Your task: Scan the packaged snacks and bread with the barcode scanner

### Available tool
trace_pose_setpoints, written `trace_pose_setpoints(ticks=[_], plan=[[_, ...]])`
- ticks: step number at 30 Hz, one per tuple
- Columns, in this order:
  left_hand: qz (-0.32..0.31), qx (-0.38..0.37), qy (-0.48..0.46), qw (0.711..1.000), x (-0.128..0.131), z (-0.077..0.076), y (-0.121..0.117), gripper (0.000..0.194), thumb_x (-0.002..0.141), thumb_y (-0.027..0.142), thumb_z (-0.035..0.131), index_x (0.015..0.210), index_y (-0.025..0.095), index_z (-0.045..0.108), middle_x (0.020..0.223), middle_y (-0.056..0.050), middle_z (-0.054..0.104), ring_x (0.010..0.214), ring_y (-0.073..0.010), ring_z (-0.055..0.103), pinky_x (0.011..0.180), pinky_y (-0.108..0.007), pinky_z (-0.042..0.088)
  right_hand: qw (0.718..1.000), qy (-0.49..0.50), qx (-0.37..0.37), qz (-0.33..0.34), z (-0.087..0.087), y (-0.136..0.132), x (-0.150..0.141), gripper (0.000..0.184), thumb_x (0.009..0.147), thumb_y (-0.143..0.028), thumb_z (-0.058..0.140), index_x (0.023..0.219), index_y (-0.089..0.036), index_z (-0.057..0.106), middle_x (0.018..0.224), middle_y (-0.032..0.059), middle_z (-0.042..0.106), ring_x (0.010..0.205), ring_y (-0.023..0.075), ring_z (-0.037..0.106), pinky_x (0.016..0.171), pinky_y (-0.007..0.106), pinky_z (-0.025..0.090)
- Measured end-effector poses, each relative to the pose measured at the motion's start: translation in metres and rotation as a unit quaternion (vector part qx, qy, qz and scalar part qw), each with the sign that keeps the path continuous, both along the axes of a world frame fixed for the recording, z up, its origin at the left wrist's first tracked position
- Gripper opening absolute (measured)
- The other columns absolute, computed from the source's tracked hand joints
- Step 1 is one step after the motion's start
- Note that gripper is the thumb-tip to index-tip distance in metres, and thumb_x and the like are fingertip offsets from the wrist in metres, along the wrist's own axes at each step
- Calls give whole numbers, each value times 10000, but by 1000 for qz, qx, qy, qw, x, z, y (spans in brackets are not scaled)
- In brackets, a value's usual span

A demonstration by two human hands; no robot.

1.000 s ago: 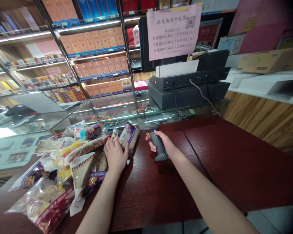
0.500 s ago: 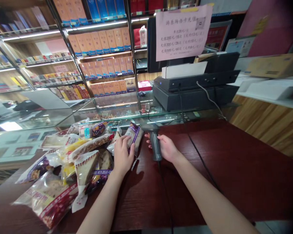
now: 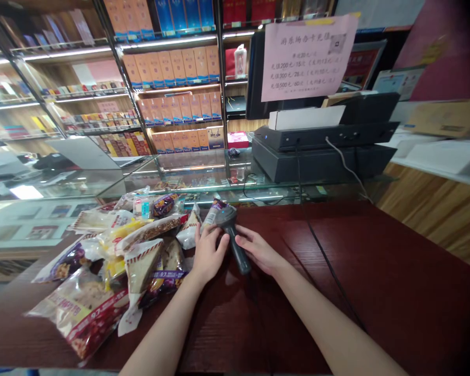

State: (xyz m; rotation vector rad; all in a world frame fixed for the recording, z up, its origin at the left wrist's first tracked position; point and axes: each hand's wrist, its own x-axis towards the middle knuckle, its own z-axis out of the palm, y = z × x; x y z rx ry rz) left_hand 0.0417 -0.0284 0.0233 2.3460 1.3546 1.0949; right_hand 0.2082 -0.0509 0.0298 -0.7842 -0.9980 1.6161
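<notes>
My right hand [image 3: 260, 250] is closed on the handle of a dark grey barcode scanner [image 3: 238, 250]. The scanner's head, with a small blue light, points forward and left over a clear bread packet with a purple label [image 3: 214, 211]. My left hand [image 3: 210, 255] has its fingers bent over the near end of that packet, thumb to the right, close beside the scanner. Scanner and fingers cover much of the packet. Just left of it lies a wrapped sandwich wedge [image 3: 188, 230].
Wrapped breads and snacks are piled at left, including a large red-labelled bread bag [image 3: 90, 313]. A glass counter [image 3: 172, 177] runs behind the dark red tabletop [image 3: 305, 303]. At the back right stands a black register [image 3: 317, 156]; a cable [image 3: 329, 266] crosses the table.
The scanner has moved left and tilted, its head now over the packet near my left hand. My right hand moved left with it. The view has shifted slightly.
</notes>
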Motion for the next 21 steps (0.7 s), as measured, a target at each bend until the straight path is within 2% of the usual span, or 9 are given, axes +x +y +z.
trace_pose_setpoints(ticks=[5,8,10,11,13,15,17,19,21], plan=[[-4,-71,-95,993,1,-5,5,379,959,426,403,1025,199,700,1149,-105,688,1240,-260,538,1210,-525,-29,1000,15,-7,14,0,1,1,345,757,-349,764,1079,-230,731,917,24,669,782,119,598,743,258,481],[-17,-117,-156,981,1,-5,7,351,927,433,461,1033,194,695,1169,-106,686,1249,-270,529,1205,-519,-49,999,22,-20,36,-1,1,3,450,692,-194,745,1138,-253,715,957,17,638,753,109,597,710,263,481],[-20,-150,-208,966,1,-3,7,316,889,440,532,984,186,693,1100,-101,703,1235,-283,531,1204,-522,42,998,12,-22,50,-1,1,3,547,659,-145,724,1188,-281,690,1043,17,627,776,114,618,713,268,480],[-21,-168,-240,956,1,-1,6,306,864,446,572,959,181,691,1061,-98,706,1209,-287,544,1188,-514,150,998,4,-18,53,-2,2,3,554,660,-145,713,1195,-285,685,1086,21,623,791,119,625,717,270,479],[-29,-212,-314,925,0,4,3,321,821,463,634,950,173,681,1009,-89,699,1089,-276,600,1035,-437,409,999,-18,6,37,-4,6,5,494,688,-183,689,1175,-265,689,1128,35,624,806,125,622,726,274,476],[-38,-254,-400,880,-1,11,0,373,800,485,656,999,168,661,956,-76,692,882,-225,644,764,-319,515,996,-75,37,-24,-10,13,7,426,724,-241,663,1149,-233,681,1085,49,633,804,135,605,733,285,477],[-51,-282,-488,824,-5,20,-4,431,784,500,665,1056,168,626,861,-53,685,682,-170,626,578,-254,474,975,-178,63,-121,-19,21,10,433,739,-294,653,1165,-218,647,1021,53,629,808,155,591,755,318,488],[-75,-302,-556,771,-12,30,-5,473,764,504,674,1079,159,598,740,-26,659,549,-135,579,499,-227,430,928,-303,90,-197,-27,25,11,521,751,-329,647,1257,-218,590,1077,78,612,875,189,588,844,382,495],[-107,-333,-594,725,-20,37,-4,488,754,503,672,1066,135,597,634,-4,615,471,-105,523,463,-201,393,875,-419,151,-189,-32,23,9,595,802,-375,616,1379,-273,507,1265,105,562,1077,243,556,964,447,456]])
